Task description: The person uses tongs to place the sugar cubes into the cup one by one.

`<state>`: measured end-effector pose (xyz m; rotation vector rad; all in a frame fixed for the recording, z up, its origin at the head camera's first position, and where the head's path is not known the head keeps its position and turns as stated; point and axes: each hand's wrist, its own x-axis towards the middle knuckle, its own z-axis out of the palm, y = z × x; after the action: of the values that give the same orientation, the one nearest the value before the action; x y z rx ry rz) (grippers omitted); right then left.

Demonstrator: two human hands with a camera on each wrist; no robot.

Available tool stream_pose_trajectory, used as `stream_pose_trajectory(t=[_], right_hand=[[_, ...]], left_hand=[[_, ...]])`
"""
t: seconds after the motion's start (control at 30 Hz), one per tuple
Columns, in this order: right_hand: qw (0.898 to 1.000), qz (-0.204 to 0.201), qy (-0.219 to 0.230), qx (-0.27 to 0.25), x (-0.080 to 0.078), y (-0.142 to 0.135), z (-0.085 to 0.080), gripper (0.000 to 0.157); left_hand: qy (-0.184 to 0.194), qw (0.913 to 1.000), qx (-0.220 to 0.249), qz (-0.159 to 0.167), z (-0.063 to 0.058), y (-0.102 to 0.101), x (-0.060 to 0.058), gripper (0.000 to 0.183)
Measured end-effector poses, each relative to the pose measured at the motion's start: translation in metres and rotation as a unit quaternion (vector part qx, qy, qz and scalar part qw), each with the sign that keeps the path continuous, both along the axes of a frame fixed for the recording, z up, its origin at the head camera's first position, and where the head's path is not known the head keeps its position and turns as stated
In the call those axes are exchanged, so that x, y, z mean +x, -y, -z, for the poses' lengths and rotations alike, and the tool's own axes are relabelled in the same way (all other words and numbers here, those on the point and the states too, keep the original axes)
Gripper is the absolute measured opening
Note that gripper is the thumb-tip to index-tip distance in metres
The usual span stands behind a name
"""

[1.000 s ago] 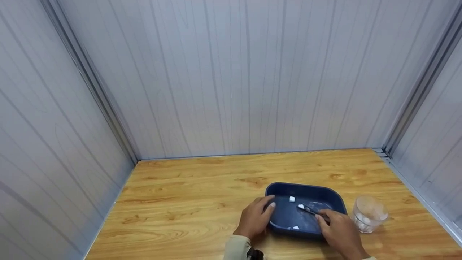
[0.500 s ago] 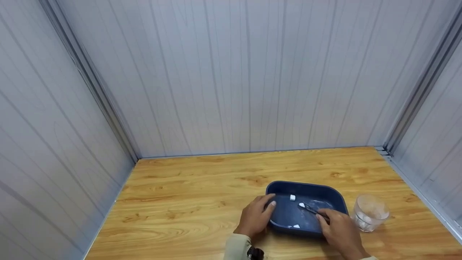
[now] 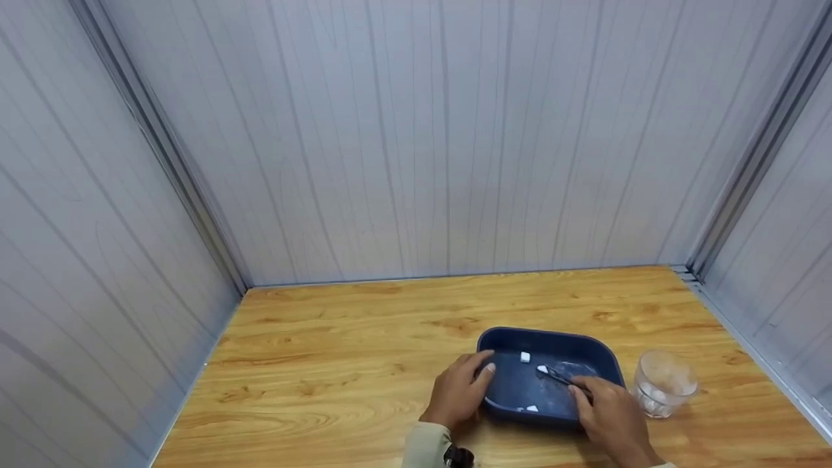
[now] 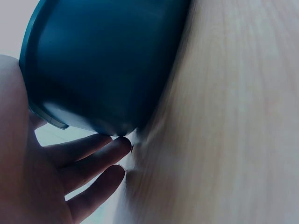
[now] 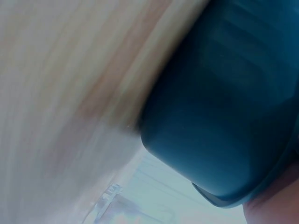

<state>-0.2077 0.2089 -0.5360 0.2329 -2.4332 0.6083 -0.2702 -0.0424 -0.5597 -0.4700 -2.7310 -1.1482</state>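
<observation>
A dark blue rectangular tray (image 3: 546, 339) with rounded corners rests on the wooden table. My left hand (image 3: 457, 390) holds its left end, thumb and forefinger at the rim; in the left wrist view the other fingers (image 4: 96, 161) lie along the outer wall. Over the tray's right side, my right hand (image 3: 614, 416) pinches black tweezers (image 3: 560, 377). Their tips are at a small white piece (image 3: 542, 369) on the tray floor. A white cube (image 3: 525, 357) lies farther back, and another white bit (image 3: 532, 409) is near the front wall. In the right wrist view the tray hides the tweezers.
Just right of my right hand stands a clear glass (image 3: 666, 383) with white pieces at its bottom. Pale powdery smears mark the tray floor. The wooden table (image 3: 325, 351) extends left and back to pale panel walls (image 3: 416, 143).
The tweezer tips have shifted slightly around the white piece. Both hands and the tray keep their places.
</observation>
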Motion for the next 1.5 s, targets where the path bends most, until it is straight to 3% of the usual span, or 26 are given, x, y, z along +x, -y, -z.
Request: stream_pose_trajectory(t=[0.8,1.5], right_hand=[[0.999,-0.008,-0.027,-0.022,0.003,-0.007,-0.014,0.011],[0.999,0.020,-0.020,-0.024,0.007,-0.016,-0.022,0.012]], left_hand=[[0.004,1.0000,-0.006,-0.003,-0.005,0.000,-0.001,0.039],[0.002,1.0000,-0.007,0.001,0.000,0.000,-0.001,0.039]])
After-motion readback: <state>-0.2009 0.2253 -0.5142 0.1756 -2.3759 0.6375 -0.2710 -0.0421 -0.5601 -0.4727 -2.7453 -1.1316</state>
